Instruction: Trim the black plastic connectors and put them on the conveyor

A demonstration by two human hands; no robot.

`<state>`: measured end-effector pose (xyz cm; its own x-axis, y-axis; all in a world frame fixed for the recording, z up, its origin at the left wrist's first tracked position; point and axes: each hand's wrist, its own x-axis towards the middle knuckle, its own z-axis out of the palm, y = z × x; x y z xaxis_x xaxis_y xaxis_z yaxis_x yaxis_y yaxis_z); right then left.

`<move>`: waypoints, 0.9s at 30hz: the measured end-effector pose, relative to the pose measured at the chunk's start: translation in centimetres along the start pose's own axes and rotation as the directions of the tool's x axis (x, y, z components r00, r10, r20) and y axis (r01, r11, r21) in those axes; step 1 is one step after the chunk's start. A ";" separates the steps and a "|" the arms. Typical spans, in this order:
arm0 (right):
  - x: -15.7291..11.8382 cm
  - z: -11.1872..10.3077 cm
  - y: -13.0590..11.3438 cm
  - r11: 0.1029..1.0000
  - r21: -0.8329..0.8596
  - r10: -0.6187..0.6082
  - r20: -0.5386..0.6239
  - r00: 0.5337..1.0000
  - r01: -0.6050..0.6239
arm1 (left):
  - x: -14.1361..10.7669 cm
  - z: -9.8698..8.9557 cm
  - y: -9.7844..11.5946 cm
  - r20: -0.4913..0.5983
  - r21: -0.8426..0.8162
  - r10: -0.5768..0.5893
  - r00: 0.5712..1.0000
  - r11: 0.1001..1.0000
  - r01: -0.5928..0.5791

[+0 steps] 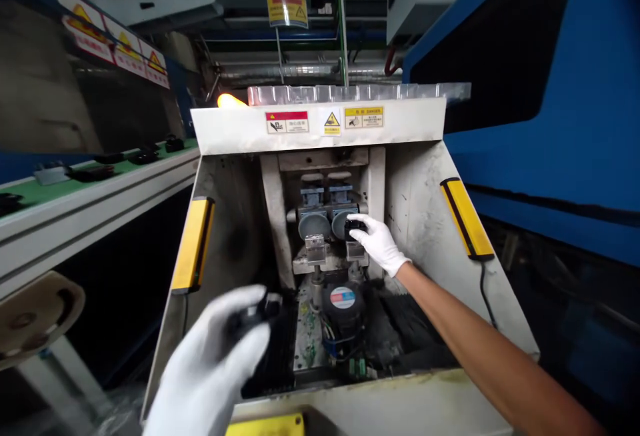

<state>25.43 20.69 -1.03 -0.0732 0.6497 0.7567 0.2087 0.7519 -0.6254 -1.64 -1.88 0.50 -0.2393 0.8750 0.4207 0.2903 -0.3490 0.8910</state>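
My right hand (379,245), in a white glove, reaches into the open machine housing and grips a small black part (354,228). That part is in front of the right one of two round grey discs (314,225), just above a metal block; whether it touches either is unclear. My left hand (215,356), gloved in white too and blurred, is near the camera at the lower left. Between its thumb and fingers is another dark part (270,306), partly hidden by the fingers. A black motor (344,309) with a round label sits below the discs.
Yellow sensor bars (194,244) line both sides of the housing. A white panel (320,136) with warning stickers crosses above the opening, under clear plastic trays (360,94). At left, a green conveyor (60,189) carries several dark parts. A blue machine (565,156) stands at right.
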 end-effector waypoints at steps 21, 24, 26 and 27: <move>0.5 -0.8 -0.5 0.993 -0.109 0.057 0.042 0.997 -0.052 | 17.5 12.1 -5.5 0.235 -0.130 0.307 0.922 0.950 -0.283; 4.2 -1.3 -1.6 0.961 -0.254 0.157 0.191 0.969 -0.106 | 17.2 11.5 -4.8 0.261 -0.060 0.286 0.922 0.958 -0.280; 7.0 -1.0 -2.1 0.927 -0.354 0.248 0.327 0.912 -0.125 | 17.2 11.1 -3.7 0.278 0.005 0.262 0.924 0.962 -0.275; 8.1 -0.7 -2.2 0.913 -0.390 0.285 0.390 0.876 -0.124 | 17.5 10.9 -3.1 0.286 0.044 0.246 0.926 0.962 -0.269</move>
<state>25.05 24.21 6.62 -0.3846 0.8269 0.4103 0.5794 0.5623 -0.5900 3.38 18.11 3.26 0.1147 0.8203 0.5603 0.3847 -0.5567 0.7362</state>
